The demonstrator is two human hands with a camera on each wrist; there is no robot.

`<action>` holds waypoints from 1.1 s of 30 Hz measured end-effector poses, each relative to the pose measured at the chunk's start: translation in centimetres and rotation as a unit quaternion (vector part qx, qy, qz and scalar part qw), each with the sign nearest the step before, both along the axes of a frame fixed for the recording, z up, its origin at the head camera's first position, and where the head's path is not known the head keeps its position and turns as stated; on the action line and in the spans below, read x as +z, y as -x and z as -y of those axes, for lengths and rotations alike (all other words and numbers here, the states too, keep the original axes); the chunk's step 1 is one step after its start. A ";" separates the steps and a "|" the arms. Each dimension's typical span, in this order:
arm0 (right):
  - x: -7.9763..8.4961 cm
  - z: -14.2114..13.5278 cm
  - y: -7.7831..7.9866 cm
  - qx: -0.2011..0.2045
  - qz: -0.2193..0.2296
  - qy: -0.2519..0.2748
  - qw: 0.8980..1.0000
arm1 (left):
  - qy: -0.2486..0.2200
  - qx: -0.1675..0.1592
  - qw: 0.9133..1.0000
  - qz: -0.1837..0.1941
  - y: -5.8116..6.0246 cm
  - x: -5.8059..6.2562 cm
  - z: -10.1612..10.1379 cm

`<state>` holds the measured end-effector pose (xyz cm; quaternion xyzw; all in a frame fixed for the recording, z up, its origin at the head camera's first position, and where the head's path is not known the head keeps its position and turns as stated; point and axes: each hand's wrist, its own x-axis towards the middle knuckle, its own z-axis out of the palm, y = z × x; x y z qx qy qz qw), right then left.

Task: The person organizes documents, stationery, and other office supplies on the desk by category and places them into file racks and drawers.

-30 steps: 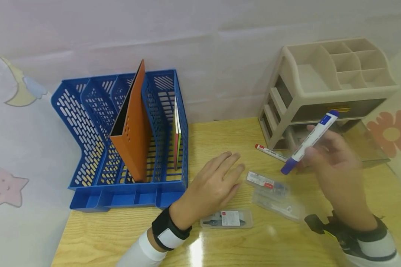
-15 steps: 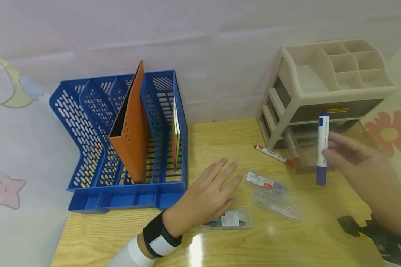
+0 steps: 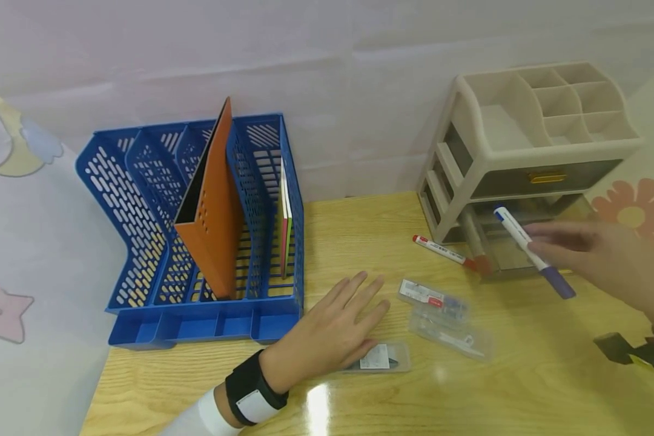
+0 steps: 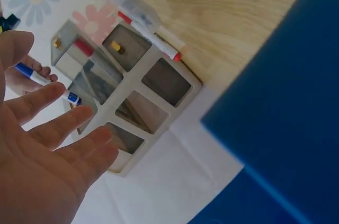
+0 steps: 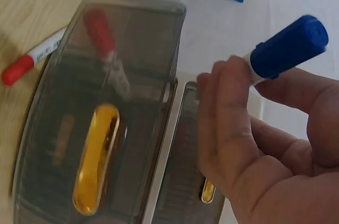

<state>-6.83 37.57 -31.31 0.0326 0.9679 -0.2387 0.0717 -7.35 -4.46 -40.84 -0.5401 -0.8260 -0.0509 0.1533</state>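
My right hand pinches a blue whiteboard marker over the pulled-out lower drawer of a beige desk organizer. In the right wrist view the marker's blue cap sticks out past the fingers, and a red-capped shape shows through the clear drawer front. Fingers spread, my left hand lies low over the table, partly covering a clear pencil-case-like box with a dark tool inside. In the left wrist view this hand appears palm side, holding nothing.
A red marker lies against the drawer's left side. Two more clear plastic cases overlap on the table between the hands. At left stands a blue file rack with an orange binder and thin booklets.
My right hand has moved rightward with the blue marker, which has swung from leaning right through upright to leaning left. The left hand has shifted slightly down and left.
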 end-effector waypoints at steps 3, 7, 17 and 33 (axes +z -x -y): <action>0.5 -0.2 1.0 0.024 0.028 -0.016 0.999 | 0.012 0.001 1.000 -0.001 -0.3 -0.1 0.3; 0.6 -0.2 2.5 0.041 0.043 -0.022 0.998 | 0.029 0.003 1.000 -0.010 -0.6 -0.4 0.6; -0.6 -0.1 5.3 0.074 0.024 -0.050 0.996 | 0.057 0.006 0.998 0.016 -1.2 -1.3 1.2; -3.0 0.3 7.0 0.076 0.046 -0.068 0.994 | 0.071 0.009 0.997 0.027 -1.3 -2.1 1.3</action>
